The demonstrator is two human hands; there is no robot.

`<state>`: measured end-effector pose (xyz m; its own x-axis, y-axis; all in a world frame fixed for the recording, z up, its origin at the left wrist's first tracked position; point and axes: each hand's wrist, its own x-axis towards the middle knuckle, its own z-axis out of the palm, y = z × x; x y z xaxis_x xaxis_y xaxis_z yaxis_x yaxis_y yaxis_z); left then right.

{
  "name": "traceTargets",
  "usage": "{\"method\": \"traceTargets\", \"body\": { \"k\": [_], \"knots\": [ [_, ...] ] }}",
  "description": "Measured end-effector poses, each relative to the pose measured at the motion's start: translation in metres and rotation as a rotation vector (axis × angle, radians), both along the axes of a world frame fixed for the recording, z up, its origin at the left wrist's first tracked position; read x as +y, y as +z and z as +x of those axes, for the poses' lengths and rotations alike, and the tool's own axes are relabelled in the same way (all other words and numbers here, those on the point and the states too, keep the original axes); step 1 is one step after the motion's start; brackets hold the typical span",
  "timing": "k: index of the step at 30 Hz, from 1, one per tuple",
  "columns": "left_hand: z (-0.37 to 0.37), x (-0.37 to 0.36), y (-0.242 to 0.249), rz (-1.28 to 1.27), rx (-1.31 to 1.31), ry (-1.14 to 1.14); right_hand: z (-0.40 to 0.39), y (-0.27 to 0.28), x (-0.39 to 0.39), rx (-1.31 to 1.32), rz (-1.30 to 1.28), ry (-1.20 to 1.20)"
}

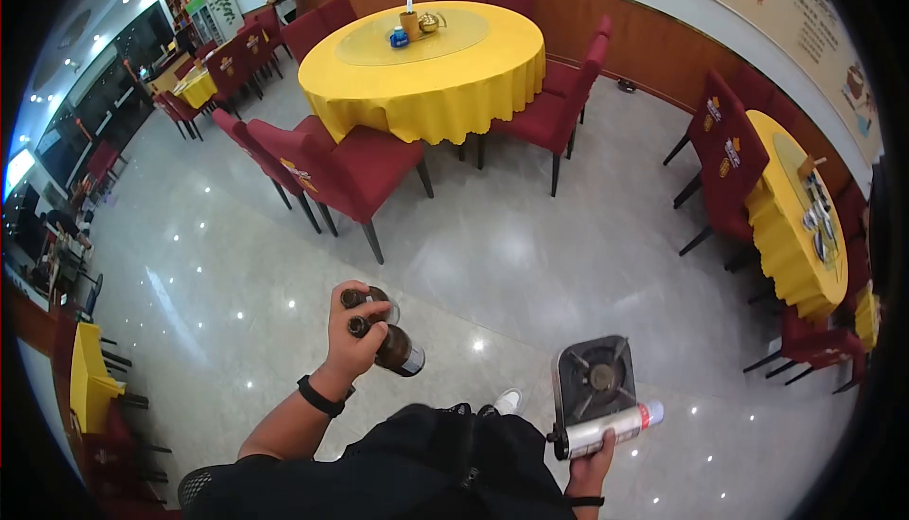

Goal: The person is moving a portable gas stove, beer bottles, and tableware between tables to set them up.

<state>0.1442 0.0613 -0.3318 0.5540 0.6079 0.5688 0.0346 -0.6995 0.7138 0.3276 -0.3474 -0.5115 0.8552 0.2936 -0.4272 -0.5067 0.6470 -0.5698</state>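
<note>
Left hand curls around the necks of two brown glass bottles, with grey tiled floor open ahead and the yellow-draped round surface well beyond. Right hand grips a dark portable gas stove and a pale, red-banded gas canister lying along its near edge.

Left hand raised, fingers curled, its grip closed; right hand lower.
</note>
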Motion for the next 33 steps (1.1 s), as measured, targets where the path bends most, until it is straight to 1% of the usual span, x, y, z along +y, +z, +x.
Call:
{"method": "traceTargets", "body": {
  "k": [1,4,7,8,9,10,11,12,14,15,17,18,21,24,25,29,33],
  "knots": [
    [0.011,0.001,0.006,-0.016,0.005,0.013,0.024,0.02,0.014,-0.051,-0.007,0.022],
    [0.039,0.015,0.017,-0.114,-0.086,0.072,0.101,0.031,0.05,-0.063,0.0,0.063],
    [0.057,0.025,0.022,-0.218,-0.055,0.141,0.148,0.065,0.104,-0.048,0.021,0.173],
    [0.066,0.034,0.021,-0.17,-0.047,0.153,0.162,0.064,0.122,-0.054,0.011,0.197],
    [0.075,0.046,0.016,-0.185,-0.057,0.161,0.177,0.067,0.143,-0.071,-0.002,0.222],
    [0.083,0.061,0.01,-0.129,-0.044,0.174,0.188,0.07,0.165,-0.115,0.016,0.25],
    [0.091,0.075,0.005,-0.074,-0.025,0.186,0.197,0.072,0.187,-0.151,-0.02,0.271],
    [0.092,0.082,0.001,-0.131,-0.063,0.186,0.195,0.073,0.202,-0.115,-0.032,0.274],
    [0.111,0.116,-0.009,-0.196,-0.072,0.191,0.214,0.072,0.238,-0.051,-0.056,0.28],
    [0.127,0.139,-0.014,-0.233,-0.093,0.189,0.224,0.076,0.259,-0.068,-0.088,0.303],
    [0.165,0.19,-0.024,-0.191,-0.124,0.183,0.244,0.086,0.303,-0.109,-0.071,0.352],
    [0.173,0.204,-0.023,-0.164,-0.107,0.178,0.251,0.096,0.322,-0.103,-0.116,0.346],
    [0.2,0.248,0.001,-0.16,-0.085,0.121,0.266,0.133,0.366,-0.059,-0.157,0.405],
    [0.228,0.301,0.025,-0.128,-0.103,0.063,0.288,0.158,0.415,-0.05,-0.163,0.382],
    [0.237,0.316,0.038,-0.111,-0.068,0.068,0.295,0.166,0.43,-0.051,-0.173,0.376],
    [0.26,0.357,0.052,-0.065,-0.111,0.07,0.318,0.181,0.483,-0.034,-0.105,0.397],
    [0.28,0.388,0.061,-0.099,-0.112,0.124,0.354,0.184,0.536,-0.025,-0.106,0.447]
  ]
}}
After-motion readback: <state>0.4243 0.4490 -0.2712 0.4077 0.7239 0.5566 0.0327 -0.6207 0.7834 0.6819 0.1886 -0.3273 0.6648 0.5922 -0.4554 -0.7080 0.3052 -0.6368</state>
